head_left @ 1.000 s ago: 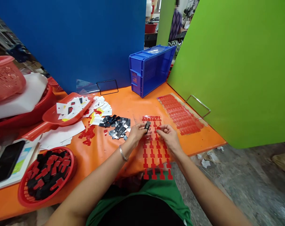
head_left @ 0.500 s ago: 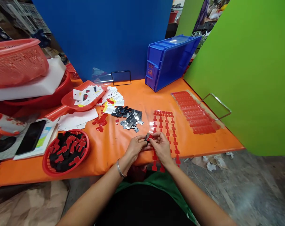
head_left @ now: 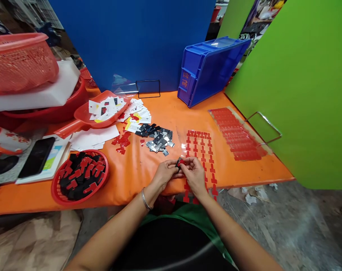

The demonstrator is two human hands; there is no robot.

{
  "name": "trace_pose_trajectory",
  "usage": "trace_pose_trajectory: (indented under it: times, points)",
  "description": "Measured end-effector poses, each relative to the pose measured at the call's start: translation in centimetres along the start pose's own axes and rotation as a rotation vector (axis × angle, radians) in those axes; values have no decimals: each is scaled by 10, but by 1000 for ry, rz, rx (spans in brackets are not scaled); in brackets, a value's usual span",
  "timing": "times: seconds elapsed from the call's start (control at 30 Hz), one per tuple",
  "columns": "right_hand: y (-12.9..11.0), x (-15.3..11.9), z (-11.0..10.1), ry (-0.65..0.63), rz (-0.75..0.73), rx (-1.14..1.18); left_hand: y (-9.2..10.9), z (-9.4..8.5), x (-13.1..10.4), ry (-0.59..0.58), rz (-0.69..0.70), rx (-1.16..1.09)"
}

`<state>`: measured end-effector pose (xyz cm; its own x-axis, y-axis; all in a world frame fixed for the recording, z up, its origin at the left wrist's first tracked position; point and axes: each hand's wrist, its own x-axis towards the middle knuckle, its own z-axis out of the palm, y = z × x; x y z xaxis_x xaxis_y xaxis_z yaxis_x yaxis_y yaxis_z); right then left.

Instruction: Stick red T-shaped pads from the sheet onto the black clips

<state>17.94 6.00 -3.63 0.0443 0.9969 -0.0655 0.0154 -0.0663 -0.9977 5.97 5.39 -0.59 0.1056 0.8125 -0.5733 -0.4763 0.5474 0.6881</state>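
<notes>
Between my two hands, over the table's front edge, is a small black piece (head_left: 179,162) with a red part on it. My left hand (head_left: 165,175) pinches the black piece from the left. The fingers of my right hand (head_left: 194,174) are closed on the red part at its right side. Under and beside my right hand lies a clear sheet with rows of red T-shaped stickers (head_left: 202,150). Beyond my hands is a pile of black and silvery pieces (head_left: 161,140), with red scraps (head_left: 121,143) to its left.
A red basket (head_left: 106,177) of black-and-red pieces stands front left, near a phone (head_left: 37,157) and mug (head_left: 8,141). Behind are a red scoop (head_left: 82,113) with cards and a blue crate (head_left: 197,75). Another red sheet (head_left: 235,133) lies right, by a green panel (head_left: 306,94).
The view has shifted slightly. Both hands stay together at the piece, and its red part now shows more clearly on the black.
</notes>
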Motion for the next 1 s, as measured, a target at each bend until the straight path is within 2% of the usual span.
trace_pose_trajectory:
  times: [0.8,1.0]
  points:
    - [4,-3,0,22,-68,-111,1,1,-3,-10,24,5]
    - [3,-7,1,-25,-86,-76,-4,4,0,54,57,-8]
